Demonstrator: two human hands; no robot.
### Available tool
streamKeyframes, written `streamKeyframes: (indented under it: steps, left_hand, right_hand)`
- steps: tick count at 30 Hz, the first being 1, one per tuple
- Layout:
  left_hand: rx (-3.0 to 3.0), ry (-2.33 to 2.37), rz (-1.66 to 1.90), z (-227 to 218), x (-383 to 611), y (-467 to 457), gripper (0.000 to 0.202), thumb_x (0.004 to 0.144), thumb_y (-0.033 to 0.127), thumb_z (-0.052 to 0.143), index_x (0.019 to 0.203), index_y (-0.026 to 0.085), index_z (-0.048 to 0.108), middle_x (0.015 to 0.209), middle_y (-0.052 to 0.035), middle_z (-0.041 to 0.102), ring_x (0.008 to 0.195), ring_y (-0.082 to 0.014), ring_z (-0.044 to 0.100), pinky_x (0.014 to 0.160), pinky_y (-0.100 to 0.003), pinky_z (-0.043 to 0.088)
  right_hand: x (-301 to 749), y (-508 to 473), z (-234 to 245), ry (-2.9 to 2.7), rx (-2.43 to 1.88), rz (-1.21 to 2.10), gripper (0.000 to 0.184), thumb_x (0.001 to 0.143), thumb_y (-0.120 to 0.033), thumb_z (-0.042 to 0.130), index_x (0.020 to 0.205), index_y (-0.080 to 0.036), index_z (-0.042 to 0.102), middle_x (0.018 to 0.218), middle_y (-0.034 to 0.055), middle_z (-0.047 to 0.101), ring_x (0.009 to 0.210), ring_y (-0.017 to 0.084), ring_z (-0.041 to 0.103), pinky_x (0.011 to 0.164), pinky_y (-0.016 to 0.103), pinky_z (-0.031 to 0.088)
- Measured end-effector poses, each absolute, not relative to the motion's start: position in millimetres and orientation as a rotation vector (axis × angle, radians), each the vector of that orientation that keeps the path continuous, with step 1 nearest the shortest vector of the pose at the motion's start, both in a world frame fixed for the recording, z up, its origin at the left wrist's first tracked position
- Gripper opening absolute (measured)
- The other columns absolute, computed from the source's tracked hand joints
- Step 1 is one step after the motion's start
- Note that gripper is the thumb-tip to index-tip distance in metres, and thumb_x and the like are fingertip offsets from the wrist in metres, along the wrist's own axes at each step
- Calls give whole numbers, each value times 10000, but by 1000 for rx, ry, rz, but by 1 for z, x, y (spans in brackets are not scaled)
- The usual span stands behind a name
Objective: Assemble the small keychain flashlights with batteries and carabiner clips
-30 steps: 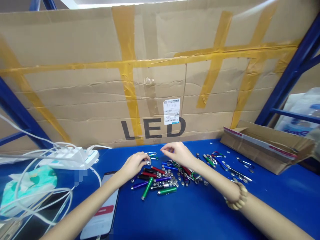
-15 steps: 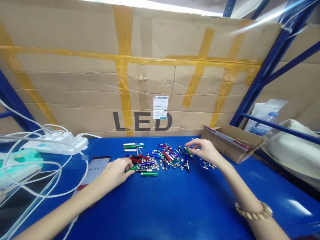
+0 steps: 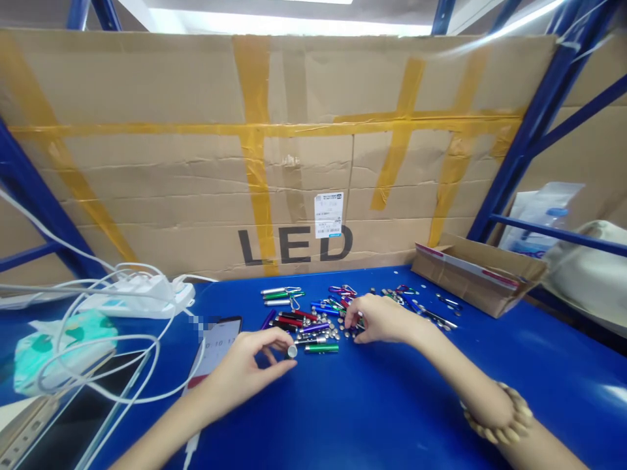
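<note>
My left hand point(image 3: 259, 356) pinches a small flashlight tube point(image 3: 292, 352) between thumb and fingers, its round end turned towards me. Most of that tube is hidden by the fingers. Over the middle of a pile of small parts, my right hand point(image 3: 375, 318) has its fingertips bent down and drawn together; whatever is between them is hidden. Silver button cells point(image 3: 337, 325) lie scattered around these fingertips. A green tube point(image 3: 322, 348) lies in front of the pile, with a purple tube point(image 3: 315, 328) and several red and black ones behind it.
Silver and green tubes with carabiner clips point(image 3: 281, 295) lie at the back left. More clips and parts point(image 3: 416, 305) spread to the right, near an open cardboard box point(image 3: 470, 274). A phone point(image 3: 215, 343), white cables and a power strip point(image 3: 142, 294) occupy the left. A large carton point(image 3: 196, 196) stands behind.
My left hand has turned the tube so its end faces me. The right hand has moved from the pile's right side down into its middle. The camera view has shifted slightly.
</note>
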State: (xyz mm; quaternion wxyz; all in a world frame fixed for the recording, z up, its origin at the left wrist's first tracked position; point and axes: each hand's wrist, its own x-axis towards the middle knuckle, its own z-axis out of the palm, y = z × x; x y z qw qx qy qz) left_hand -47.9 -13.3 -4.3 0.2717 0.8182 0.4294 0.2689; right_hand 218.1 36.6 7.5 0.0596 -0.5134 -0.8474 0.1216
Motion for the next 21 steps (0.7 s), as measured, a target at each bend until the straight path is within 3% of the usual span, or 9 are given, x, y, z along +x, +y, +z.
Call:
streamKeyframes:
  steps: [5,8,13,18,21]
  left_hand:
    - [2080,1129,674,-1,-70,-7,131,735,264,647,818,185,710,831,-28,734,722,-153,658,657,-225,522]
    - [1981,1145,646,2,-76,-10,149,737,269,653,839,190,727,839,-30,739,711,-150,658,640,-223,513]
    - [1663,1093,526,-3,-73,-21,231,707,277,651,881,137,710,795,-72,739,662,-160,665,579,-225,495]
    - [1623,1056,452,-4,-72,-28,234,715,287,646,897,148,694,804,-71,737,632,-140,650,556,-207,483]
    - [1654,1039,441,-4,-73,-26,218,720,283,641,888,155,693,828,-67,734,667,-145,657,555,-197,477]
  right_hand:
    - [204,38,-11,-2597,-1452,332,316,702,-76,580,959,-220,692,1020,46,659,785,169,646,640,240,472]
    - [206,38,-24,-2585,-1395,333,275,778,-110,523,984,-197,684,1072,77,628,808,172,645,677,266,500]
    - [207,46,-39,-2499,-1376,341,227,849,-178,477,947,-177,682,991,98,645,821,200,642,721,330,513]
    - [207,54,-46,-2384,-1433,383,139,820,-227,556,844,-174,682,775,59,676,612,157,610,576,273,497]
    - [206,53,-45,-2328,-1480,387,97,787,-231,597,800,-176,675,750,42,678,579,143,593,527,244,465]
